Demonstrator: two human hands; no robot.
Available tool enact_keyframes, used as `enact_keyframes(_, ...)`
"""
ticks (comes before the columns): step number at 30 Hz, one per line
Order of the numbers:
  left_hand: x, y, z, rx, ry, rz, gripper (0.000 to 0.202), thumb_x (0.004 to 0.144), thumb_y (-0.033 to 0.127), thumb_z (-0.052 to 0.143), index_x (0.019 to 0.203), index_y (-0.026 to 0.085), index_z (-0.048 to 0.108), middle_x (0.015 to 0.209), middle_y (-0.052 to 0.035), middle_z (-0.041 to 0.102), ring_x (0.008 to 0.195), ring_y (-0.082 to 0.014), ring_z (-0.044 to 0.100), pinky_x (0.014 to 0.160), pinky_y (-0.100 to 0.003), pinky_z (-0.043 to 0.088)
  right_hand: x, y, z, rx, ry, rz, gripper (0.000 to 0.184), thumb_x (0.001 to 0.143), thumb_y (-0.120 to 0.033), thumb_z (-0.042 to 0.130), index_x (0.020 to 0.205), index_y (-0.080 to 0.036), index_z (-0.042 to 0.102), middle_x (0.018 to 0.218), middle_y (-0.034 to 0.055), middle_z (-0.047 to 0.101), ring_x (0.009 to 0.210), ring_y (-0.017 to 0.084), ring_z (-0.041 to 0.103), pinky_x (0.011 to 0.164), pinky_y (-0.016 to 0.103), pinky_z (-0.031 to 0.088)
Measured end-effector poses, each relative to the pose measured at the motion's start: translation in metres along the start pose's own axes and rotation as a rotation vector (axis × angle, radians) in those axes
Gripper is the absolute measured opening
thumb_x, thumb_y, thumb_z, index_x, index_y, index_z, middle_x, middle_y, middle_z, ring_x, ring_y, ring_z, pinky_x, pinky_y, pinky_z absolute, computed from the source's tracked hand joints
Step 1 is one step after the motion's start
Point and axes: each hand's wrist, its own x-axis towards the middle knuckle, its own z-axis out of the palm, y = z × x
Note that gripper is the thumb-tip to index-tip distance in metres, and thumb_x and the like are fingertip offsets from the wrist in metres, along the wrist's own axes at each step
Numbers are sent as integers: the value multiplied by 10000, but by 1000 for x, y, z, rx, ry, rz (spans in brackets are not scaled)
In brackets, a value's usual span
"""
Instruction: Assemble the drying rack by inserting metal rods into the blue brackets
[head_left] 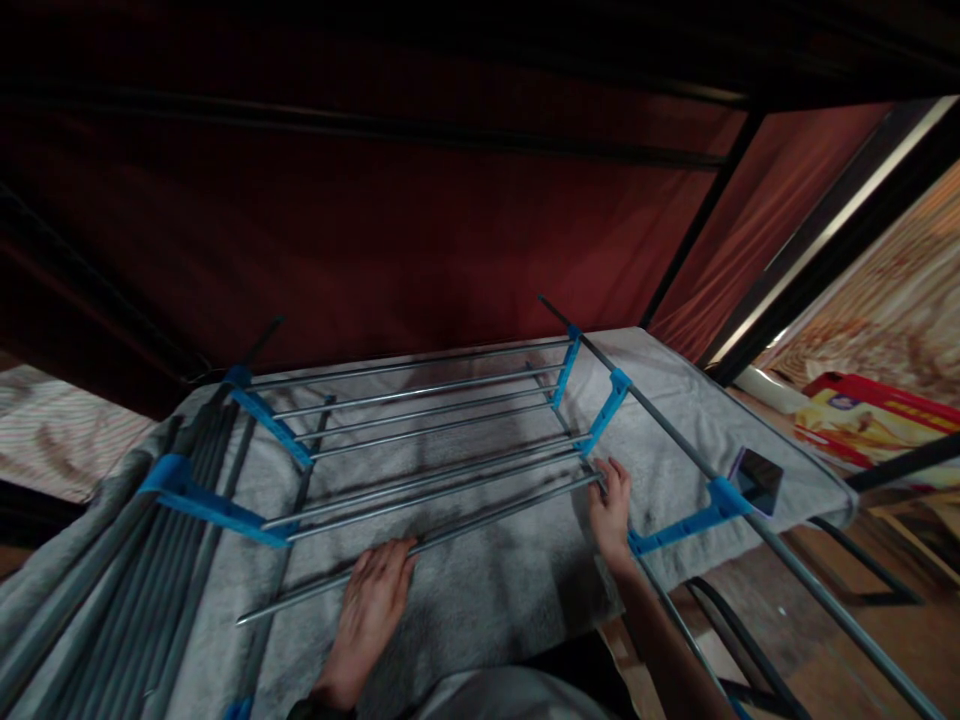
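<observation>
A thin grey metal tube (pixel 495 518) slants low over the cloth-covered surface, its left end lying free. Draped over its left part, my left hand (pixel 379 590) has its fingers closed round it. My right hand (pixel 611 505) grips the tube close to its right end, which the fingers partly hide. Just beyond is a half-assembled rack: several crossbars (pixel 420 400) run between blue plastic brackets on both sides. The near left bracket (pixel 217 505) and the middle right bracket (pixel 606 410) carry crossbars. Nearest my right forearm is another blue bracket (pixel 690 518) on a long side pole (pixel 667 425).
Several loose grey tubes (pixel 172 580) lie bundled along the left side. A phone (pixel 759 480) rests on the grey cloth (pixel 510 600) at the right. Beyond stand a red-and-yellow box (pixel 885 415) and a dark metal frame. Red fabric (pixel 420 230) hangs behind the rack.
</observation>
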Motion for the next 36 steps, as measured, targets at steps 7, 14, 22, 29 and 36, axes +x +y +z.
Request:
enact_keyframes(7,14,9,-13,-7,134,4,318,1078,344,427,1160,235,714,1007,-48,790,883,-231,722,813,-366,527,33,-41,-2,542,3,342,460,794,-512,728,1173,-258,667,1215,55,722,1055,215,686,941,388,570)
enact_keyframes(14,29,20,-34,3,197,28,304,1080,343,445,1184,231,708,1027,-48,785,906,-232,715,818,-365,503,55,-88,-3,814,4,385,354,786,-405,825,1097,-302,693,1088,-19,761,894,141,713,808,270,599)
enact_keyframes(22,54,21,-46,69,277,23,268,1071,334,477,1156,224,706,984,-48,779,891,-237,713,835,-372,495,78,-112,1,955,-180,506,244,811,-367,835,980,-244,709,1044,19,792,870,147,739,794,273,623)
enact_keyframes(29,74,24,-50,71,308,19,276,1068,343,478,1164,224,708,983,-62,775,901,-247,702,838,-377,477,103,-136,1,998,-214,514,187,854,-363,795,977,-238,729,1030,36,794,946,168,751,822,282,632)
enact_keyframes(36,86,25,-56,54,323,44,251,1062,328,509,1151,211,712,968,-56,770,876,-228,699,812,-358,461,113,-142,1,975,-205,505,191,868,-377,799,976,-233,736,1008,42,795,883,161,752,767,269,637)
